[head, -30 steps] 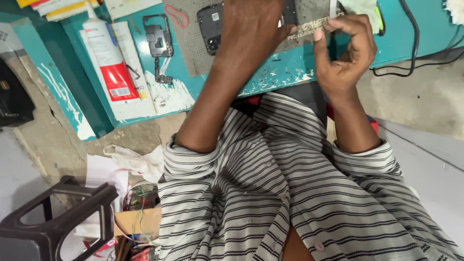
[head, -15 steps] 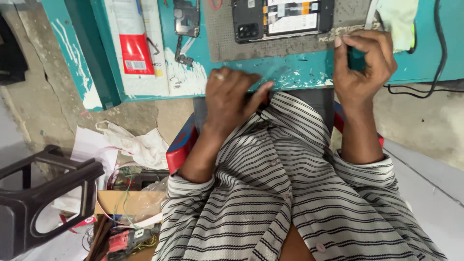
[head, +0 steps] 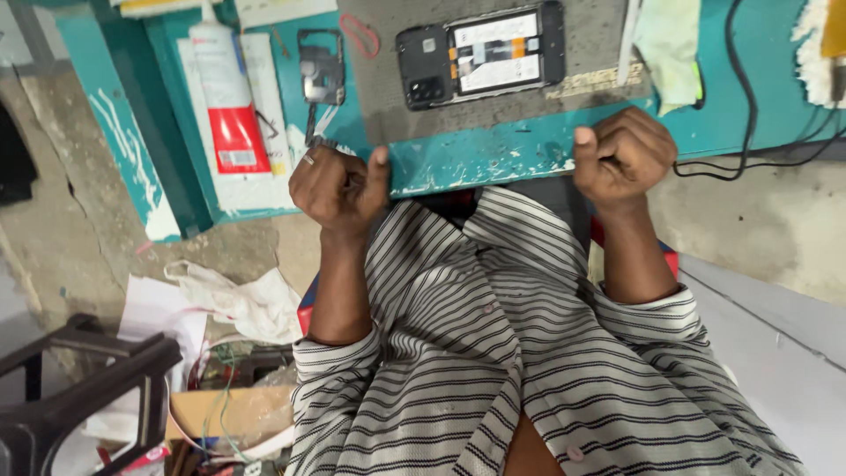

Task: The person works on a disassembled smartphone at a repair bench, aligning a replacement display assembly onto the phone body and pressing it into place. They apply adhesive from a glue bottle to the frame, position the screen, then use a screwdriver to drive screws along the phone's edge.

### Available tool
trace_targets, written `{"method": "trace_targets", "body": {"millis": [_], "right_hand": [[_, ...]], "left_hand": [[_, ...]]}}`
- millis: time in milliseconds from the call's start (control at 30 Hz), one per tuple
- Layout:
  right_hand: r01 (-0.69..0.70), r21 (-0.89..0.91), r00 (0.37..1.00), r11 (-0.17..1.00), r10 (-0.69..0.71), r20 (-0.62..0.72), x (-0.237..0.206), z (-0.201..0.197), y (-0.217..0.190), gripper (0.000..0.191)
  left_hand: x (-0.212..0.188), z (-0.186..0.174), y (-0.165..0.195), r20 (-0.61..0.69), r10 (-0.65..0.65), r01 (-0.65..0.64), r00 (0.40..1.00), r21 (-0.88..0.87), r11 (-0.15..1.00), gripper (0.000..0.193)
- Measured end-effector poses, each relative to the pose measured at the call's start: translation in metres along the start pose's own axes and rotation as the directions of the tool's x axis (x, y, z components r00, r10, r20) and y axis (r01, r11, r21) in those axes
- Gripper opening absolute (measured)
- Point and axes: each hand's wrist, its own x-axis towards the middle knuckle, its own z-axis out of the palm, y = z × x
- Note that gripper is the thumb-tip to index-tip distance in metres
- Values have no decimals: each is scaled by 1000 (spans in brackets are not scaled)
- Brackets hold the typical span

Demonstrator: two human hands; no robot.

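Observation:
My left hand (head: 339, 185) is curled into a fist with the thumb up, just in front of the teal table's front edge (head: 493, 157). My right hand (head: 626, 159) is also a closed fist at that edge, further right. Nothing shows in either fist. An opened black phone (head: 480, 53), its back off and its insides showing, lies on a grey mat (head: 582, 48) beyond both hands. A separate dark phone frame part (head: 322, 66) lies left of the mat, just above my left hand.
A white tube with a red label (head: 225, 97) lies on papers at the table's left. A black cable (head: 749, 159) runs off the right side. On the floor to the left are a dark stool (head: 79, 388), a crumpled cloth (head: 238, 300) and a box of wires (head: 229, 405).
My left hand came back from the mat to the table edge and closed into a fist. My right hand dropped from the mat's edge to the table edge.

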Motion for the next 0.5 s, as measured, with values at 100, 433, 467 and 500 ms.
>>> {"method": "trace_targets", "body": {"millis": [100,433,467,500], "right_hand": [[-12,5,1000,1000,12,10,5,1,-3,55],[6,-45,999,999,-4,35,10,1,-3,57],[4,-45,999,999,-2,36,7,1,-2,57],[-4,-31,1000,999,5,23,4,0,-1,53]], "left_hand": [[4,8,-3,13,-28,28,1000,3,1000,47],[6,11,0,99,-14,10,995,41,999,44],[6,11,0,110,-10,4,994,46,999,44],[5,11,1,115,-13,7,993,49,999,44]]}}
